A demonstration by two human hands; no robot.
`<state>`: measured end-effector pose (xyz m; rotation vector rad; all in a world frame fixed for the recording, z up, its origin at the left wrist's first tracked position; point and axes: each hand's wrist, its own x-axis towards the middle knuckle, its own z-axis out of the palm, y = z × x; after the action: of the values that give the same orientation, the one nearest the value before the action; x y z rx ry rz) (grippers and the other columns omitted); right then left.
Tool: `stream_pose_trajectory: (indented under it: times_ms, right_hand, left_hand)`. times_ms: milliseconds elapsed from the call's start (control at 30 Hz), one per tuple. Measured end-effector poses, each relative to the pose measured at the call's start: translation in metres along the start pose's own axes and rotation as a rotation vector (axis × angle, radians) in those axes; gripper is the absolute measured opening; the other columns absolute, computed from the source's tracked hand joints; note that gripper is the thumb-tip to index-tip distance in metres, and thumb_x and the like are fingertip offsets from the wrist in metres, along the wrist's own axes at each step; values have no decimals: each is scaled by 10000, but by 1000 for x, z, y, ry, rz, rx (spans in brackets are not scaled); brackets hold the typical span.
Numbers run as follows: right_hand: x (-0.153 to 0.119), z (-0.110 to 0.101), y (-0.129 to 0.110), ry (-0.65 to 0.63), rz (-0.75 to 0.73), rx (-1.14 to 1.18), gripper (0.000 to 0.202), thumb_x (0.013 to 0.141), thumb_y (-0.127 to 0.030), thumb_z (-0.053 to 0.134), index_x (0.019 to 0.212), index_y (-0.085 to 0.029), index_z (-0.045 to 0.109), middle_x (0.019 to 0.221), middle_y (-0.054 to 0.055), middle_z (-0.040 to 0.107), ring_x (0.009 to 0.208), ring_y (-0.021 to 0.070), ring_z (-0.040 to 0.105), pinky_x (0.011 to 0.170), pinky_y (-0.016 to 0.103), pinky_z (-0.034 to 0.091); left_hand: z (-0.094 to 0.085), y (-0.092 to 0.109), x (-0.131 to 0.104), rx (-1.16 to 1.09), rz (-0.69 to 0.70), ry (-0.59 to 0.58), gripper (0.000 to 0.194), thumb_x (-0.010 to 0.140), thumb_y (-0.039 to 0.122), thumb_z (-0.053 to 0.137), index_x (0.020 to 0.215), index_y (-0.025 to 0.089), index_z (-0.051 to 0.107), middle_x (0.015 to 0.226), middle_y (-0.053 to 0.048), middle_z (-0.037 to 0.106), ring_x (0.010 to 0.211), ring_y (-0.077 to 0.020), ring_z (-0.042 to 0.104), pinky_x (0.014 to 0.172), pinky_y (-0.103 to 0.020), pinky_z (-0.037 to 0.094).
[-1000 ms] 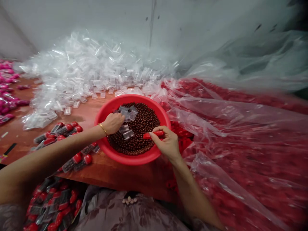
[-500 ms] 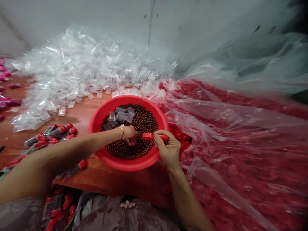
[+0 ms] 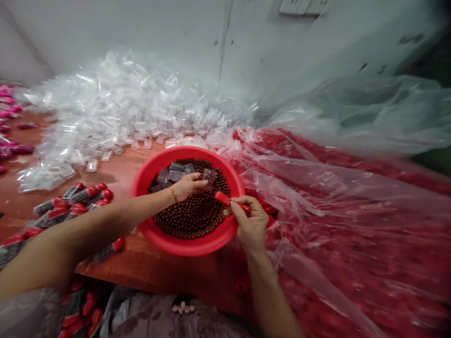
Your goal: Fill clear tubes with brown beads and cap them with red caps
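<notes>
My left hand [image 3: 190, 186] is closed on a small clear plastic case [image 3: 209, 177], held above the basin; whether beads are inside it I cannot make out. Between the thumb and fingers of my right hand [image 3: 251, 218] is a red plastic cap [image 3: 222, 198], over the basin's right side and pointing toward the case, apart from it. Below both hands the red basin [image 3: 186, 251] holds a mass of dark brown beads [image 3: 190, 216]. Several clear cases [image 3: 175, 176] lie on the beads at the back left, partly behind my left hand.
A heap of clear cases [image 3: 134, 101] lies against the wall. Red-capped filled containers [image 3: 75, 202] lie at the left, with more near my lap [image 3: 79, 305]. Red parts under clear plastic sheeting [image 3: 334, 211] cover the right side. Pink items [image 3: 9, 110] sit far left.
My left hand has come up from the beads toward the back with a clear case. The red cap in my right hand has tilted. The view has shifted slightly upward.
</notes>
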<state>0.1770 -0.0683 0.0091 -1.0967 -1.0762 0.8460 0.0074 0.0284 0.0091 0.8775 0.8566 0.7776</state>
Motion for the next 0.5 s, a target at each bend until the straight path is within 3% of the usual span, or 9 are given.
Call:
stream_pose_trajectory:
  times_ms: [100, 233, 300, 400, 500]
  right_hand:
    - [5, 1, -1, 13, 28, 116, 179, 737, -303, 686, 761, -194, 545, 628, -44, 650, 481, 99, 611, 542, 228, 516]
    - [11, 8, -7, -67, 57, 127, 315, 784, -345, 626, 1061, -224, 538, 732, -28, 670, 464, 80, 570, 493, 216, 501]
    - [13, 13, -10, -112, 31, 38, 369, 817, -342, 588, 1164, -232, 525, 796, -12, 673, 508, 73, 568, 522, 212, 505]
    - [17, 19, -17, -174, -63, -160, 319, 860, -346, 520, 1149, -226, 586, 822, 5, 670, 581, 92, 583, 571, 236, 518]
    - [23, 22, -23, -255, -248, -375, 314, 874, -314, 487, 1149, -229, 611, 979, 46, 681, 824, 158, 640, 768, 323, 532]
  left_hand:
    - [1, 7, -18, 23, 99, -59, 363, 599, 174, 778, 917, 129, 610, 902, -21, 667, 810, -89, 611, 873, -255, 432]
    - [1, 9, -45, 97, 170, -116, 486, 581, 171, 787, 1028, 146, 600, 975, -37, 664, 867, -114, 598, 887, -282, 429]
    - [1, 9, -54, 115, 196, -150, 524, 586, 183, 786, 1072, 157, 593, 1036, -49, 656, 923, -132, 592, 904, -295, 425]
    - [1, 10, -60, 167, 243, -187, 448, 613, 203, 775, 1027, 144, 613, 1034, -55, 658, 950, -142, 587, 930, -307, 412]
    - [1, 11, -58, 202, 287, -213, 402, 625, 239, 774, 984, 142, 619, 1008, -53, 657, 949, -148, 584, 931, -310, 409]
